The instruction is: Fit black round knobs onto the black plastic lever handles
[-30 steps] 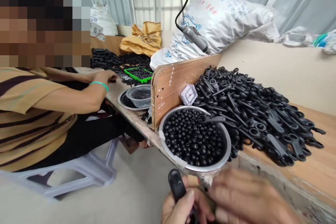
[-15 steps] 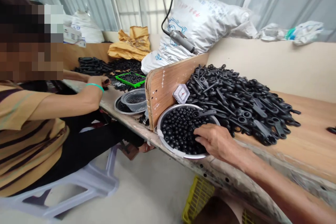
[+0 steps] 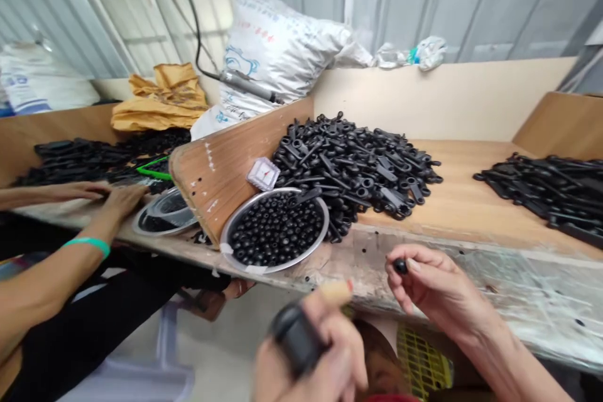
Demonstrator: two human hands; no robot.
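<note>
Black bead (image 3: 400,266): in the head view, you have it between the thumb and fingertips of your right hand (image 3: 433,279), above the front of the bench (image 3: 372,286), to the right of the bowl.
Right grip: narrow, a light pinch at the tips; the other fingers curl loosely below. Such a small, round thing could roll out, so pinch it across its middle and press no harder than needed.
Dark piece (image 3: 298,339): wrapped in your left hand (image 3: 330,358), nearer to you and apart from the bead. Blur hides its exact form and any opening in it.
Left grip: closed around the piece, one end exposed. Hold that end free of your fingers and steady the hand, so that you can see how the piece is turned.
Bowl (image 3: 326,220): full of beads, beside the wooden divider (image 3: 211,185), with one black lever (image 3: 306,196) lying at its far rim.
Lever heap (image 3: 358,163): behind and right of the bowl; your hands are clear of it.
</note>
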